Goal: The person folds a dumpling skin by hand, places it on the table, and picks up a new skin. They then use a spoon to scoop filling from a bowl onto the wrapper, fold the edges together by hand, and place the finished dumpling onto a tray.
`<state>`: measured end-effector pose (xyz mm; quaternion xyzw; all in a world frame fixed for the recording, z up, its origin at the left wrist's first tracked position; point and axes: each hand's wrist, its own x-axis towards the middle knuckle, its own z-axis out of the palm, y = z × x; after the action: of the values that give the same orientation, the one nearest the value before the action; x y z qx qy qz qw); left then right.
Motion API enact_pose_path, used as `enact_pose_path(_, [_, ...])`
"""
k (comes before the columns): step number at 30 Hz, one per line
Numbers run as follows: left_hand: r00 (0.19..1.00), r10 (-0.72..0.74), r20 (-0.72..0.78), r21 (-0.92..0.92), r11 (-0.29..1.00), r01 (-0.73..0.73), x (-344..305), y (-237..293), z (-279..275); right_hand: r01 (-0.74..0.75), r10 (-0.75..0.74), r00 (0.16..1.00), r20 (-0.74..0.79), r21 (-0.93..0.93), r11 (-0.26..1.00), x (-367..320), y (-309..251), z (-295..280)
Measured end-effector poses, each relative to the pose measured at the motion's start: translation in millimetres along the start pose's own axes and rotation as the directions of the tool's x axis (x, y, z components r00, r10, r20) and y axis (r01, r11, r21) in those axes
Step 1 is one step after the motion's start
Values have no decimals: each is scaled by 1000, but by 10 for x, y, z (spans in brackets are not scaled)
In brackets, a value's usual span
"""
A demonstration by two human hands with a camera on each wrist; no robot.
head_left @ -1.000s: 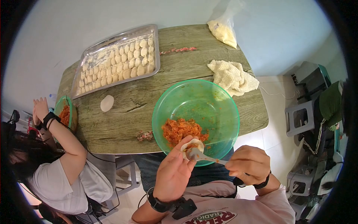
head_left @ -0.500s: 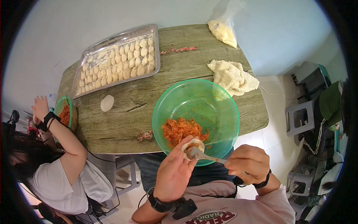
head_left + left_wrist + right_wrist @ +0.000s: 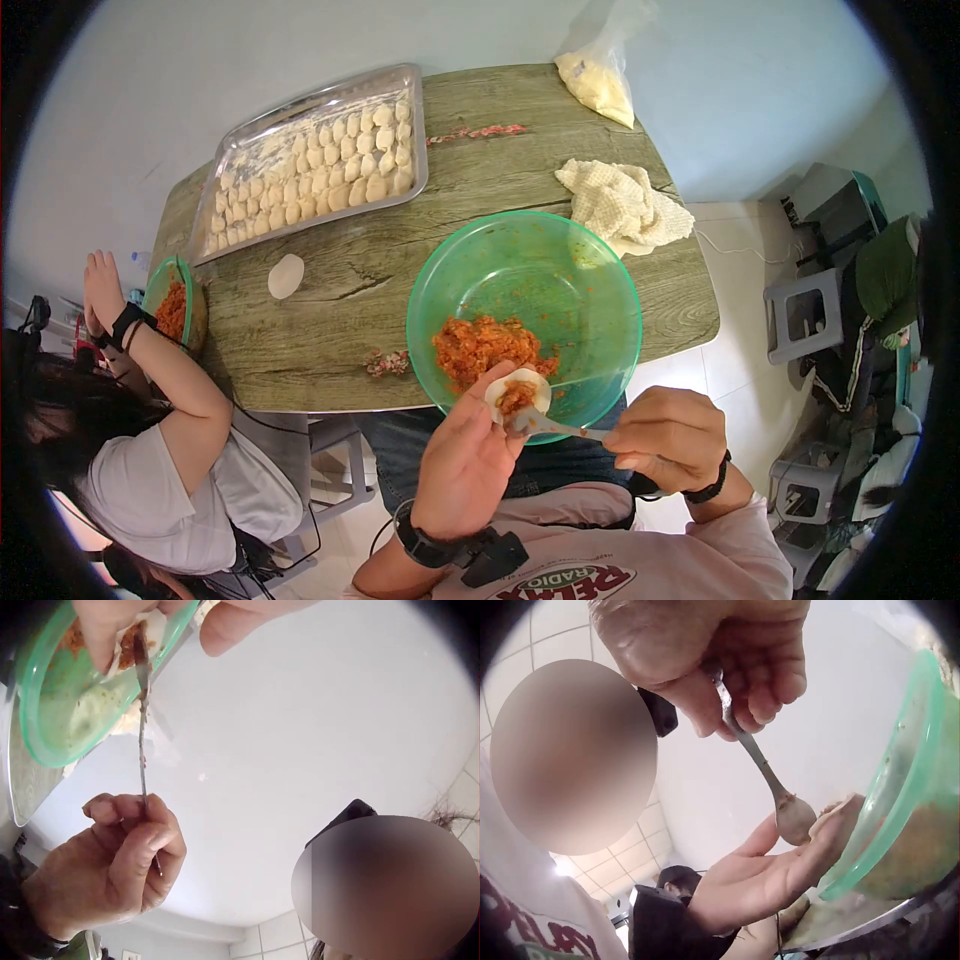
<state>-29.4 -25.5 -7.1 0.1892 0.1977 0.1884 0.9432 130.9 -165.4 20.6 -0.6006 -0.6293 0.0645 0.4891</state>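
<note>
In the head view, my left hand (image 3: pixel 465 455) carries a round dumpling wrapper (image 3: pixel 543 391) on its fingers, over the near rim of a green bowl (image 3: pixel 622 300). Orange-red filling (image 3: pixel 517 395) sits in the wrapper's middle. My right hand (image 3: pixel 670 437) pinches the handle of a metal spoon (image 3: pixel 575 430), whose bowl is at the wrapper's near edge. The left wrist view shows the spoon (image 3: pixel 142 731) reaching the filling, with the left thumb (image 3: pixel 225 630) apart from the wrapper. More filling (image 3: pixel 485 350) lies in the green bowl.
A metal tray (image 3: pixel 415 150) holds rows of dumplings at the back left. One loose wrapper (image 3: pixel 286 276) lies on the table (image 3: pixel 330 350). A cloth (image 3: pixel 625 205) and a bag of pale powder (image 3: pixel 597 90) are at the right. Another person (image 3: pixel 190 450) sits left beside a small green bowl (image 3: pixel 200 320).
The spoon's bowl has drawn back toward the wrapper's near edge, uncovering the filling. Both of my hands stay nearly in place. The other person's raised hands have shifted slightly.
</note>
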Motion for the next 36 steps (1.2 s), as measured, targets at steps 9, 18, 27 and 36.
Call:
enact_pose_path(9, [999,34,-2,84,996,-34,-2,23,7,-21,18,996,-83,-32,999,-40,-3,-39])
enact_pose_path(18, [1000,11,-11,18,1000,-11,-4,29,7,-41,31,987,-157,-64,997,-26,-6,-59])
enact_pose_path(27, [1000,0,-23,-35,999,-1,-1,32,16,-70,58,982,-182,-59,996,-30,0,-62])
enact_pose_path(36, [1000,12,-17,49,999,-12,-11,27,14,-22,14,995,-99,-81,996,-32,38,-49])
